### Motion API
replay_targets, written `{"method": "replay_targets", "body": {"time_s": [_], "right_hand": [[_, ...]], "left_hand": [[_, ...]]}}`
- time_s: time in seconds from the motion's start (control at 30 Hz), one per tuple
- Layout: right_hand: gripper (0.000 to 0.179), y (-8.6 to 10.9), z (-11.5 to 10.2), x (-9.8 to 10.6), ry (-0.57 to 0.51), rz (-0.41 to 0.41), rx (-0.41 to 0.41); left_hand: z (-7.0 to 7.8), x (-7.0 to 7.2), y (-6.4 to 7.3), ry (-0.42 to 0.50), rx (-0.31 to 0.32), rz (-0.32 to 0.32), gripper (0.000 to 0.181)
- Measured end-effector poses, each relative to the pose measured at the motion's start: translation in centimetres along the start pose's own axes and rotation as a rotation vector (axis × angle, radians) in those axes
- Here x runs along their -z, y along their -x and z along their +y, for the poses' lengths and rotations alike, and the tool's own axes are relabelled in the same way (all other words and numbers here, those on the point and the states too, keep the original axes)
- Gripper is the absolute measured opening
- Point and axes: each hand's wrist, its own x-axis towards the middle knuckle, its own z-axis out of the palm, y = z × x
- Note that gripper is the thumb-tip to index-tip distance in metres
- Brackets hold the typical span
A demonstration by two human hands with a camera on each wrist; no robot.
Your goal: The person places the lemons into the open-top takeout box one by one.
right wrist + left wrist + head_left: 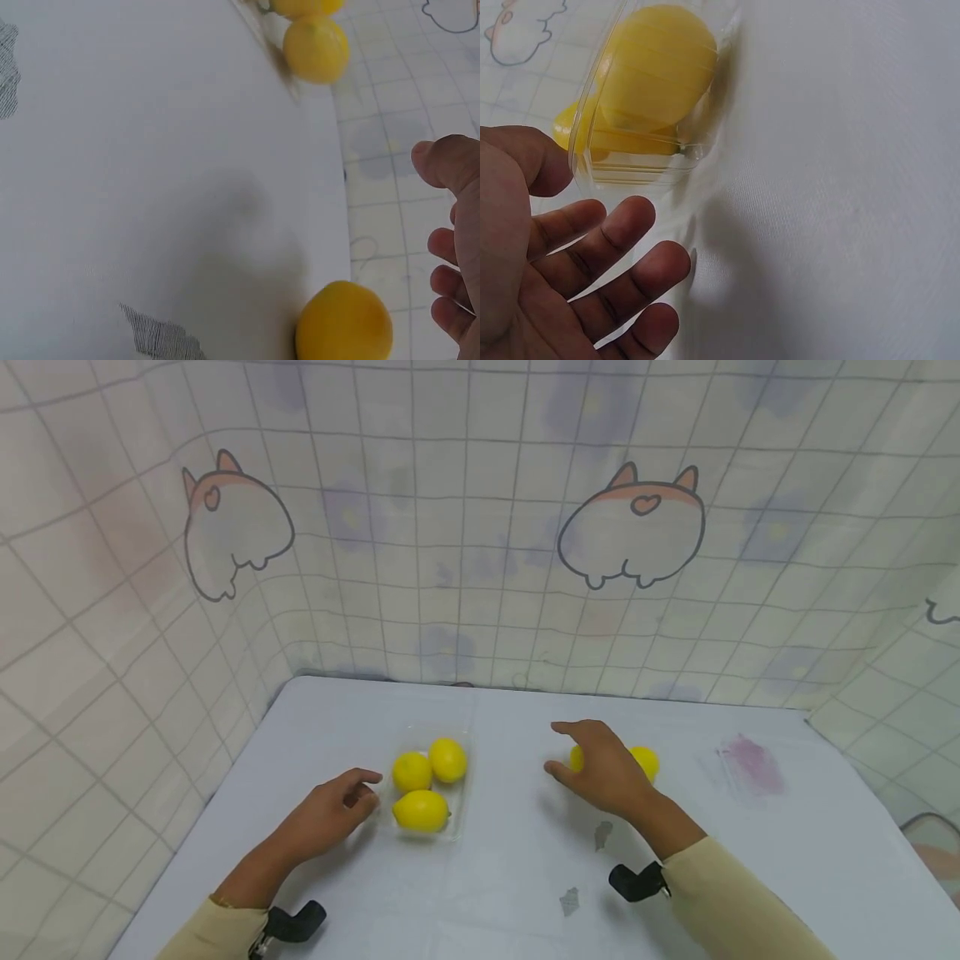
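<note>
A clear plastic tray (459, 802) on the left half of the table holds three yellow lemons (422, 811). My left hand (322, 814) is at the tray's left side, fingers loosely bent and grasping nothing; in the left wrist view its thumb (551, 169) overlaps the tray's edge. To the right, my right hand (603, 772) hovers above the table with thumb and forefinger spread. Partly hidden behind it are two patches of yellow, one lemon (645, 762) at its right and another (576, 757) by its thumb. The right wrist view shows one lemon (345, 322) below the fingers.
A pinkish, clear plastic packet (753, 766) lies at the table's right. Two small grey patches (570, 902) mark the white tabletop (510, 860) near the right forearm. Grid-patterned curtains (465, 527) with cartoon animals hang behind the table and at its sides.
</note>
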Motion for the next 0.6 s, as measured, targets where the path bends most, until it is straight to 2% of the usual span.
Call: {"method": "replay_targets", "body": {"time_s": [0.23,0.6], "right_hand": [[0.064,1.0,2.1,0.9,0.022,0.052,-0.029],[0.068,2.6,5.2,2.1,0.067,0.068,-0.074]], "left_hand": [[0.2,0.0,0.0,0.005,0.001,0.004,0.036],[0.0,-0.1,0.0,0.01,-0.001,0.006,0.036]]}}
